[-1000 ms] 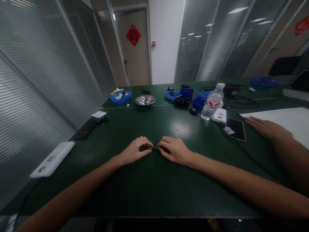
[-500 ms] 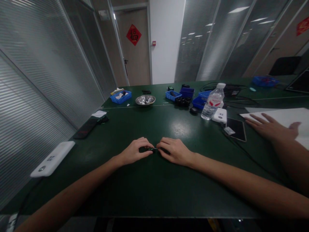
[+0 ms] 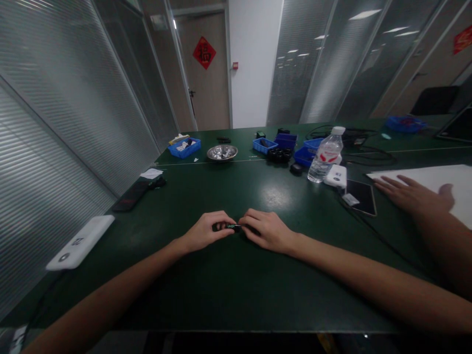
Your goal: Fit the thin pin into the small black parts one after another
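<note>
My left hand (image 3: 204, 233) and right hand (image 3: 266, 230) both pinch one small dark part (image 3: 232, 227), low on the bench (image 3: 221, 290) to keep it steady. Another person's hand (image 3: 413, 195) lies flat at 2 o'clock.

both hands, left hand (image 3: 204, 232) and right hand (image 3: 266, 230), pinch a small dark part (image 3: 232, 226).

Small part (image 3: 231, 226) between the fingers: black with green. Table (image 3: 236, 290) beneath: plain dark green.
</note>
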{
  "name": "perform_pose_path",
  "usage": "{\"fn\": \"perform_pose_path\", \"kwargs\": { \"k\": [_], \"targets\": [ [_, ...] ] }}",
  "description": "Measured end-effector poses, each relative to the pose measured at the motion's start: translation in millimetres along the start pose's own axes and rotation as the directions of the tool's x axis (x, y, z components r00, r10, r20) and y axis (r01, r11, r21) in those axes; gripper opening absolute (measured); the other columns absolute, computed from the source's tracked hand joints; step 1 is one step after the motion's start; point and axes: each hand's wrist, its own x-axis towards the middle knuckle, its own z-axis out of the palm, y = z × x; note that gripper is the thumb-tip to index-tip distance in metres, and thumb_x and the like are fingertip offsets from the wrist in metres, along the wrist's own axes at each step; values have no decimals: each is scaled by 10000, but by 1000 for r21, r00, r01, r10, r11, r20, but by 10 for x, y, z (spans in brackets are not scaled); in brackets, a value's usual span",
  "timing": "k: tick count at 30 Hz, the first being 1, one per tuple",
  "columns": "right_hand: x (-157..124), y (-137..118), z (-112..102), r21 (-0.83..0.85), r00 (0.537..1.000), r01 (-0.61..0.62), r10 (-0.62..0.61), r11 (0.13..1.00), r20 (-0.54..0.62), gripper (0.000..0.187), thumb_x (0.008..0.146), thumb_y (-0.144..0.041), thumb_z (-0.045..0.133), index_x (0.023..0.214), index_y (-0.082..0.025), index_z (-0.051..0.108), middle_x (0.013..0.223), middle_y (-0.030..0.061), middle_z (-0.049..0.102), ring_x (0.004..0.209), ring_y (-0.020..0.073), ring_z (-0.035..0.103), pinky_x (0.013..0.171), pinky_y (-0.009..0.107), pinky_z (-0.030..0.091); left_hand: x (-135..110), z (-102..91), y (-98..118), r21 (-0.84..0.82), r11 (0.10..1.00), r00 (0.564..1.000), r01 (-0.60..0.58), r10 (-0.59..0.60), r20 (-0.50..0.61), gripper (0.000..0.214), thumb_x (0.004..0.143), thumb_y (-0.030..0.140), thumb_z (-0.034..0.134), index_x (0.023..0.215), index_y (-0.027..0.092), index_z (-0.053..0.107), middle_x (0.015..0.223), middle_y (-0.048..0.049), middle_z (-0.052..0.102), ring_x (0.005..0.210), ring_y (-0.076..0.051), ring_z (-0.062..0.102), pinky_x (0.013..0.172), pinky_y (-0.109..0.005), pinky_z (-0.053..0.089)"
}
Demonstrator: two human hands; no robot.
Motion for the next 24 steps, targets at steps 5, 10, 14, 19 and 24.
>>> {"fn": "perform_pose_path", "kwargs": {
  "k": [5, 10, 14, 19, 24],
  "targets": [
    [-6, 16, 20, 8, 1000, -22, 22, 1000, -4, 220, 1044, -272, 492, 1219, -195, 599, 1062, 63, 630, 857, 157, 617, 654, 260, 462, -8, 3, 5, 20, 1000, 999, 17, -16, -39, 285, 984, 367, 636, 1213, 204, 686, 1025, -48, 652, 873, -171, 585, 783, -301, 476],
    [-3, 4, 13, 5, 999, -32, 32, 999, 8, 220, 1051, -279, 478, 1216, -194, 595, 1056, 60, 624, 839, 151, 607, 634, 254, 447, -15, 22, -19, -2, 999, 998, 32, -32, -60, 274, 981, 354, 638, 1205, 198, 662, 1055, -47, 671, 868, -167, 587, 773, -301, 474],
    [1, 3, 11, -2, 1000, -21, 21, 1000, 2, 225, 1052, -286, 477, 1216, -191, 598, 1062, 65, 627, 838, 151, 607, 624, 252, 441, -11, 24, -30, 17, 1000, 999, 5, -4, -46, 231, 984, 347, 637, 1154, 196, 679, 1029, -45, 666, 867, -165, 583, 773, -296, 468],
    [-4, 19, 26, -32, 1000, 2, -2, 999, -5, 230, 1055, -284, 462, 1210, -189, 603, 1039, 66, 631, 836, 156, 611, 631, 262, 442, -3, 15, -21, 43, 999, 1000, 10, -9, -19, 259, 989, 373, 625, 1172, 198, 679, 1008, -51, 659, 870, -175, 580, 793, -310, 474],
    [-11, 11, 24, -17, 999, -9, 8, 1000, -41, 228, 1051, -277, 469, 1208, -189, 609, 1034, 69, 635, 820, 154, 612, 628, 266, 448, -6, 22, -25, 42, 999, 1000, 3, -3, -6, 278, 987, 368, 629, 1208, 205, 670, 1030, -54, 663, 889, -180, 587, 806, -316, 477]
  ]
}}
